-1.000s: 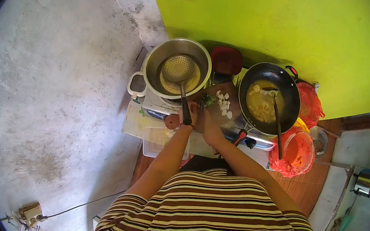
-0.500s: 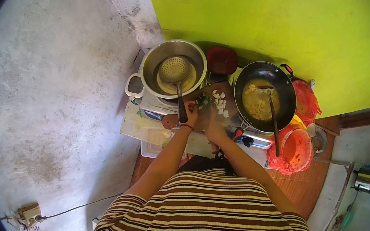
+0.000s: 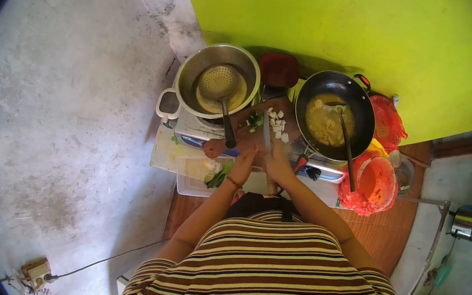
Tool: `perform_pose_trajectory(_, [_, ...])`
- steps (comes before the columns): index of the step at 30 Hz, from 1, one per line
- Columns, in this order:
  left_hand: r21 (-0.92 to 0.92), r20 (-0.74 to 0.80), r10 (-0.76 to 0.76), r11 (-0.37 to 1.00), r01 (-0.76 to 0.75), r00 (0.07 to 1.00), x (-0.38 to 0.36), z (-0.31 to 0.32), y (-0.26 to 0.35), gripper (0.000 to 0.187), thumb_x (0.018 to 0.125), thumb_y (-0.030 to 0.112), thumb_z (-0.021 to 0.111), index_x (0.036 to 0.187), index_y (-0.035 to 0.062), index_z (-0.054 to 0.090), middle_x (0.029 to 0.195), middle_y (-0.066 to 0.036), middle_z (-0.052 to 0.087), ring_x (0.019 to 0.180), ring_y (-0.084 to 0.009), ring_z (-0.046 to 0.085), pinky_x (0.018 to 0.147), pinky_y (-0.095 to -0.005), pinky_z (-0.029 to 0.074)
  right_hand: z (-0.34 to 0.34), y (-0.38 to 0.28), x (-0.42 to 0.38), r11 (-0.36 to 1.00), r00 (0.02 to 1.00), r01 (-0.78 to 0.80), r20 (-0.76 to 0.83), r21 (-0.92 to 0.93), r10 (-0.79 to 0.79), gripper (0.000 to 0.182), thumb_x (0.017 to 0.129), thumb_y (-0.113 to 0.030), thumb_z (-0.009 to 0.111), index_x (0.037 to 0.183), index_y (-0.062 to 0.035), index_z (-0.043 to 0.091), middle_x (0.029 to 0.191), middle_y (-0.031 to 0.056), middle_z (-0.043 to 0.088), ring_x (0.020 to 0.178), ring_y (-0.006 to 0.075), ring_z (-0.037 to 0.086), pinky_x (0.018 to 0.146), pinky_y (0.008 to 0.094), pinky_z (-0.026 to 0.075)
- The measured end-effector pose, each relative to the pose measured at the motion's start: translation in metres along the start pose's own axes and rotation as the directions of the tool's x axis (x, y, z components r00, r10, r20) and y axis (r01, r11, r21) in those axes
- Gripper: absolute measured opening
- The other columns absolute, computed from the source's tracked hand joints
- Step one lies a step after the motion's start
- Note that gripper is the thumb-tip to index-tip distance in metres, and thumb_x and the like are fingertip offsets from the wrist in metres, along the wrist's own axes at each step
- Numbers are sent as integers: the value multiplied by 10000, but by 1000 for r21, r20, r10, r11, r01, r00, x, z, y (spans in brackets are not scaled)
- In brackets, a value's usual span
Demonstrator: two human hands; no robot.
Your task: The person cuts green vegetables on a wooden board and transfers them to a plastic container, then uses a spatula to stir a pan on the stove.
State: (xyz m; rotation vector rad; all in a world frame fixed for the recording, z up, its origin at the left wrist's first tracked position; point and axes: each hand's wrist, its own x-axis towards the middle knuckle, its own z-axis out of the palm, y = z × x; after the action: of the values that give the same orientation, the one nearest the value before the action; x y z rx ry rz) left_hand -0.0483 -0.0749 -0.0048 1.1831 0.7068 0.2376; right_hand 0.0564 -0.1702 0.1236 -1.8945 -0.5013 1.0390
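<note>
My right hand (image 3: 277, 163) grips a knife (image 3: 266, 132), its blade pointing away over the brown cutting board (image 3: 284, 103). My left hand (image 3: 242, 163) is at the board's near edge, left of the knife, its fingers stretched out and partly blurred; I see nothing held in it. Chopped white pieces (image 3: 277, 124) lie right of the blade, and cut green pieces (image 3: 254, 120) lie left of it. Below my left hand, green leaves (image 3: 219, 175) rest at a clear plastic container (image 3: 189, 184), beside a small white piece.
A steel pot (image 3: 189, 77) with a skimmer (image 3: 218, 82) stands left of the board; the skimmer's handle reaches over the board. Right of it, a wok (image 3: 307, 97) holds yellowish food and a spatula (image 3: 347, 143). Red plastic-lined containers (image 3: 377, 185) stand farther right.
My left hand has drawn back toward me from the green pieces. The knife blade now shows between the green and white pieces. Green leaves have come into sight at the plastic container.
</note>
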Motion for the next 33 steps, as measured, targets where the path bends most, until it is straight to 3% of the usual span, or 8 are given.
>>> perform_pose_trajectory(3, [-364, 165, -259, 881, 303, 952, -57, 38, 68, 505, 895, 459, 468, 1180, 43, 506, 919, -93, 612, 796, -171, 587, 726, -285, 466, 2, 19, -7, 951, 947, 295, -105, -89, -303, 376, 855, -69, 484, 1197, -12, 338, 1064, 206, 517, 982, 299, 551, 853, 366, 422])
perform_pose_trajectory(6, [-93, 80, -26, 995, 33, 996, -67, 46, 75, 465, 899, 416, 489, 1205, 66, 473, 870, -65, 599, 755, -124, 558, 676, -261, 462, -2, 17, -24, 899, 893, 421, -120, -121, -434, 319, 865, -103, 507, 1141, 6, 390, 979, 209, 562, 909, 320, 580, 770, 388, 452])
perform_pose_trajectory(9, [22, 252, -78, 997, 75, 965, -75, 39, 80, 363, 898, 366, 518, 1098, 63, 525, 840, -32, 586, 728, -92, 527, 636, -248, 453, -11, 15, -43, 899, 897, 429, -77, -83, -435, 237, 858, -97, 518, 1067, -1, 461, 947, 185, 570, 846, 294, 590, 725, 359, 464])
perform_pose_trajectory(14, [185, 236, 5, 981, -50, 972, -99, 62, 115, 247, 846, 256, 614, 915, 29, 546, 793, -20, 573, 708, -80, 517, 637, -227, 437, -34, 14, -75, 873, 847, 485, -221, -51, -484, 118, 834, -78, 542, 902, 17, 529, 812, 169, 587, 668, 250, 588, 615, 318, 468])
perform_pose_trajectory(18, [160, 299, 60, 981, -112, 952, -97, 73, 100, 244, 808, 218, 655, 882, 14, 544, 796, -41, 580, 712, -94, 525, 673, -235, 444, -64, 33, -83, 895, 785, 344, -437, -283, -439, 96, 807, -74, 561, 786, 17, 535, 639, 186, 554, 586, 291, 584, 544, 371, 444])
perform_pose_trajectory(22, [324, 290, 2, 941, -100, 957, -97, 96, 101, 246, 799, 215, 659, 884, 21, 533, 772, -38, 560, 682, -105, 527, 597, -244, 467, -92, 77, -76, 908, 852, 97, -438, -406, -287, 145, 808, -127, 524, 815, 12, 563, 760, 238, 595, 711, 398, 591, 617, 471, 453])
perform_pose_trajectory(25, [312, 236, -57, 950, -20, 970, -104, 121, 117, 264, 793, 228, 667, 874, 23, 522, 741, -34, 536, 641, -103, 510, 517, -248, 468, -102, 115, -59, 763, 928, -195, -368, -617, -61, 166, 800, -142, 510, 840, -1, 588, 823, 227, 619, 772, 393, 609, 676, 446, 490])
perform_pose_trajectory(33, [353, 143, 47, 931, -96, 989, -100, 145, 90, 252, 789, 230, 676, 844, 40, 519, 674, 2, 498, 597, -77, 466, 506, -243, 414, -109, 159, -26, 508, 985, -173, -153, -844, 81, 204, 798, -149, 510, 878, -49, 669, 913, 153, 654, 869, 295, 643, 728, 416, 512])
